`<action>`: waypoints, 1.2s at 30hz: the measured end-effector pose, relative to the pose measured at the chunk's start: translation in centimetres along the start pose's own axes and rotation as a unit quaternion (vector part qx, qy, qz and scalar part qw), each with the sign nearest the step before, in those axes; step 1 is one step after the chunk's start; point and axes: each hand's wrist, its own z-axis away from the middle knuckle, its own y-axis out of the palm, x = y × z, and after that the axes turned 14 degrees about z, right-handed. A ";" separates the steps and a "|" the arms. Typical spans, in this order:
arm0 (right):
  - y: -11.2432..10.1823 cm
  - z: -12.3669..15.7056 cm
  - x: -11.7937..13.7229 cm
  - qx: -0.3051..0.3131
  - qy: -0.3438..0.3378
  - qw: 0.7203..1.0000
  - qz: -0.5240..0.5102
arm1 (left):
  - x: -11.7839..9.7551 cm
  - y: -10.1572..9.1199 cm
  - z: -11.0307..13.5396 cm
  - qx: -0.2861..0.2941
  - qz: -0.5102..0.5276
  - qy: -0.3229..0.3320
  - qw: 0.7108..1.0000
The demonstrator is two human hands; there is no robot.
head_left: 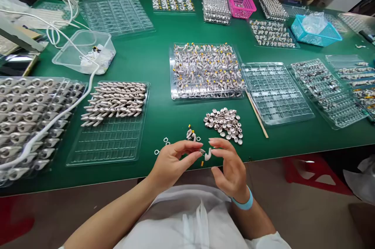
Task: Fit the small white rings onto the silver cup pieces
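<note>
My left hand (pixel 172 161) and my right hand (pixel 230 165) meet just above the near edge of the green table (pixel 158 61). Together they pinch a small white curved part (pixel 207 155) with a silvery piece at its left end. The left fingertips press on that silvery end; the right fingers hold the white body. A pile of small silver caps (pixel 225 123) lies just beyond my right hand. Another white part (pixel 191 135) and a few tiny white rings (pixel 165 140) lie on the table by my left hand.
Clear trays surround me: one filled with assembled parts (pixel 206 71), one half-filled (pixel 113 118) at left, one unfilled (pixel 275 92) at right. A wooden stick (pixel 258 115) lies beside it. Pink (pixel 241 4) and blue baskets (pixel 315 32) stand far back, where two other people work.
</note>
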 end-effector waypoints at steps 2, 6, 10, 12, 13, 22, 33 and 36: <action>0.0 -0.4 0.2 0.027 0.027 0.999 -0.022 | 0.1 0.2 0.3 0.008 -0.049 0.038 0.998; 0.1 -0.9 0.4 0.053 0.042 0.998 0.017 | -0.1 0.7 0.8 0.012 -0.114 0.092 0.989; 0.3 -0.9 0.5 0.034 0.054 0.997 0.043 | -0.1 0.9 1.0 -0.013 -0.160 0.109 0.981; 0.4 -0.7 0.5 0.022 0.063 0.997 0.044 | 0.1 0.9 1.0 -0.014 -0.161 0.107 0.981; 0.5 -0.6 0.5 0.018 0.069 0.997 0.040 | 0.2 1.0 0.9 -0.013 -0.154 0.108 0.982; 1.1 -0.2 0.3 -0.019 0.096 0.995 0.003 | 0.7 1.2 0.8 -0.001 -0.075 0.041 0.996; 0.4 -0.9 0.6 0.038 0.173 0.984 0.019 | 0.4 1.0 0.7 0.037 -0.185 0.118 0.975; 0.3 -0.9 0.5 0.048 0.180 0.982 0.006 | 0.4 1.1 0.7 0.035 -0.202 0.129 0.970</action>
